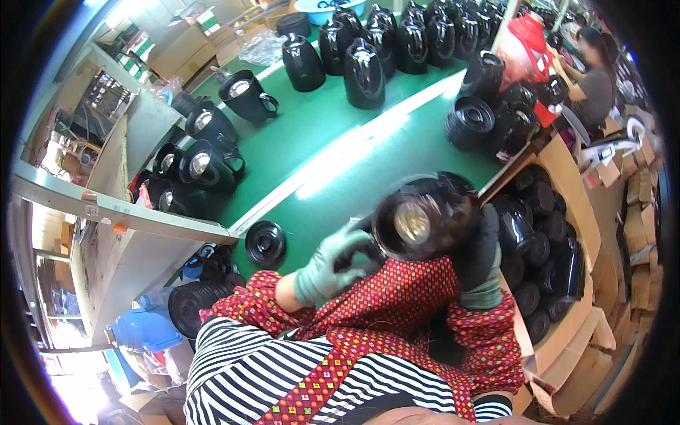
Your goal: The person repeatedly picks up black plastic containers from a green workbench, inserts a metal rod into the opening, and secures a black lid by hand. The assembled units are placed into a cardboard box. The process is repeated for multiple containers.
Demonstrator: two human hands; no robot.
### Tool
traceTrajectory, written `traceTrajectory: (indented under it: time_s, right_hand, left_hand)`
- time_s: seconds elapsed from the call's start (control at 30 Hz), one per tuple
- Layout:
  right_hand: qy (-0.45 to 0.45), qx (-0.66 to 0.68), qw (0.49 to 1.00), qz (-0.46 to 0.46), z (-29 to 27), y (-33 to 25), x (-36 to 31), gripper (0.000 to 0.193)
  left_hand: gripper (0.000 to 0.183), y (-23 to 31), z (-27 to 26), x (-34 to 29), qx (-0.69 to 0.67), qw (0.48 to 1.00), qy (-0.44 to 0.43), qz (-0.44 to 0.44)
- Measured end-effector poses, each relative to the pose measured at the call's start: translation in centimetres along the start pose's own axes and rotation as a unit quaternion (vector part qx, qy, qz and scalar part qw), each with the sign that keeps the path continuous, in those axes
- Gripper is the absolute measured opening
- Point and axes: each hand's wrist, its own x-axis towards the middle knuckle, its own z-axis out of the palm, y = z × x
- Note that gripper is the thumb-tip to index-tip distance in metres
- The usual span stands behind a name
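Note:
A glossy black jug (388,237) is held up in front of my body, tilted so that its round mouth and shiny silvery inside face me. My left hand (327,268), in a pale green glove, is closed round the jug's handle. Against the far right side of the jug lies my right hand (483,249), in a glove with a dark front and a green cuff; motion blurs its fingers. Left of the jug, a round black lid (265,243) lies on the green work surface (304,191).
Several jugs (365,74) stand along the far side, and more jugs with open mouths (202,164) are at the left. Stacked black rings (469,122) sit at the right. A cardboard box (577,198) of black parts stands beside my right arm. A co-worker (596,81) is at the far right.

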Motion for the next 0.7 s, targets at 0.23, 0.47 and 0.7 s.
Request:
traceTrajectory:
  time_s: [0.23, 0.47, 0.7]
  right_hand:
    - [0.051, -0.322, 0.934, -0.147, -1.3, 6.3, 0.9, 0.043]
    - [0.015, -0.418, 0.881, -0.220, -2.5, 8.4, 0.2, 0.041]
    - [0.009, -0.504, 0.836, -0.219, -1.4, 7.2, -0.5, 0.041]
  left_hand:
    - [0.041, -7.4, -12.8, 10.2, -0.015, 0.947, 0.288, -0.139]
    - [0.046, -19.8, -24.6, 21.0, 0.255, 0.871, 0.370, -0.199]
    - [0.087, -19.0, -26.5, 20.5, 0.468, 0.743, 0.467, -0.096]
